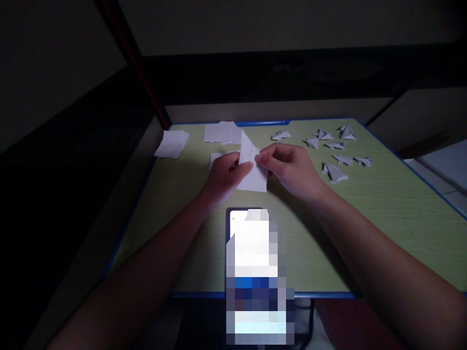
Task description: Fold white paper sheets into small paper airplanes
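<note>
Between my two hands, above the middle of the table, is a white sheet of paper [257, 179] with its upper left part folded to a point. My left hand [226, 171] pinches its left side, thumb lying across the front. On the right edge, my right hand [288, 163] grips the paper between thumb and fingers near the fold. Some fingertips are hidden behind the sheet. Partly behind my left hand lies another piece of white paper [215, 158]. Several small folded paper shapes [333, 172] rest on the table to the right of my right hand.
A green table [197, 243] with a blue edge spreads below my hands. Stacks of white paper sit at the far left [172, 144] and back middle [221, 132]. A lit phone [239, 216], mostly blurred out, is at the front. Walls stand behind the table.
</note>
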Demonstrator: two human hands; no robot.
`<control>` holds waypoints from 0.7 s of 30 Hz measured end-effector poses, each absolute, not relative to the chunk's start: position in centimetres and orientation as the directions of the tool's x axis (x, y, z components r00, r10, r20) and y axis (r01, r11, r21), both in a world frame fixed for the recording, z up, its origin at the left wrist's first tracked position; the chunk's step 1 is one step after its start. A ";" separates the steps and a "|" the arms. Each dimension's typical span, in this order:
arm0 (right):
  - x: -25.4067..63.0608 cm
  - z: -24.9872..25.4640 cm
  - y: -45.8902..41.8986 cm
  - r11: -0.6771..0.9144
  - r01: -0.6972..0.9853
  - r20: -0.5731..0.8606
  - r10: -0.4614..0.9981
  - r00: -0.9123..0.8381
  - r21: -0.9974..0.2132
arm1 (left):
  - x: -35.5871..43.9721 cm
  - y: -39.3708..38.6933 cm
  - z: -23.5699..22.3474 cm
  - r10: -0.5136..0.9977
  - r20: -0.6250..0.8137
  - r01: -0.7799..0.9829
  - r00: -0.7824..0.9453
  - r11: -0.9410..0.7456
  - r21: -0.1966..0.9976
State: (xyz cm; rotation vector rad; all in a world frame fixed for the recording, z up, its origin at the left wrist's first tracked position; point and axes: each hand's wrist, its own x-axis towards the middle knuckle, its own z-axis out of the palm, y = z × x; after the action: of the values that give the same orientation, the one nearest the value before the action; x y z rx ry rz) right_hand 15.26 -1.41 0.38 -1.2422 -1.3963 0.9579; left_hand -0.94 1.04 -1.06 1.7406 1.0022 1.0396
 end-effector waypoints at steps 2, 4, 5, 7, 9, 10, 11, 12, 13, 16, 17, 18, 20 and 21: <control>15.3 0.0 -1.2 0.165 0.190 0.174 0.984 0.031 -0.968 | -0.9 1.2 -1.1 0.917 0.236 0.166 0.321 -0.300 0.939; 15.3 -0.3 -1.1 0.181 0.188 0.190 0.981 0.030 -0.965 | -0.9 1.3 -1.2 0.926 0.226 0.139 0.304 -0.278 0.951; 15.4 -0.5 -1.1 0.196 0.190 0.204 0.979 0.025 -0.962 | -0.8 1.3 -1.2 0.931 0.220 0.139 0.291 -0.269 0.953; 15.4 -0.8 -1.1 0.240 0.208 0.247 0.969 0.007 -0.948 | -0.8 1.3 -1.3 0.941 0.210 0.147 0.265 -0.254 0.956; 15.4 -1.0 -1.2 0.291 0.245 0.297 0.955 -0.014 -0.925 | -0.8 1.4 -1.3 0.945 0.215 0.156 0.245 -0.257 0.954; 15.4 -1.0 -1.3 0.312 0.269 0.317 0.948 -0.026 -0.911 | -0.8 1.4 -1.3 0.946 0.217 0.161 0.241 -0.260 0.952; 15.4 -1.1 -1.3 0.328 0.289 0.331 0.943 -0.038 -0.899 | -0.8 1.4 -1.4 0.946 0.219 0.167 0.239 -0.262 0.951; 15.4 -1.1 -1.4 0.339 0.302 0.342 0.939 -0.046 -0.891 | -0.8 1.4 -1.4 0.946 0.218 0.173 0.239 -0.262 0.949; 15.4 -1.1 -1.4 0.349 0.310 0.351 0.935 -0.053 -0.885 | -0.8 1.4 -1.4 0.946 0.214 0.177 0.242 -0.259 0.949; 15.4 -1.1 -1.5 0.380 0.300 0.376 0.924 -0.073 -0.875 | -0.9 1.5 -1.4 0.944 0.211 0.182 0.254 -0.261 0.948; 15.4 -1.1 -1.6 0.388 0.293 0.382 0.921 -0.078 -0.874 | -0.9 1.5 -1.4 0.941 0.217 0.189 0.259 -0.269 0.944; 15.4 -1.0 -1.6 0.393 0.289 0.386 0.919 -0.083 -0.873 | -0.9 1.5 -1.4 0.938 0.223 0.196 0.264 -0.278 0.940; 15.3 -1.0 -1.6 0.400 0.292 0.393 0.916 -0.086 -0.869 | -0.9 1.6 -1.5 0.935 0.231 0.200 0.270 -0.289 0.936; 15.3 -0.9 -1.6 0.400 0.298 0.394 0.915 -0.085 -0.866 | -0.9 1.6 -1.5 0.934 0.231 0.195 0.273 -0.289 0.937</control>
State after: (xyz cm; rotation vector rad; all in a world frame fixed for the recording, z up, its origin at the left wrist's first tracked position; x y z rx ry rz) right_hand 15.33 -1.62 -0.94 -1.0952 -1.6174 0.7423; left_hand -0.89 1.63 -1.54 1.6886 1.0456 1.0865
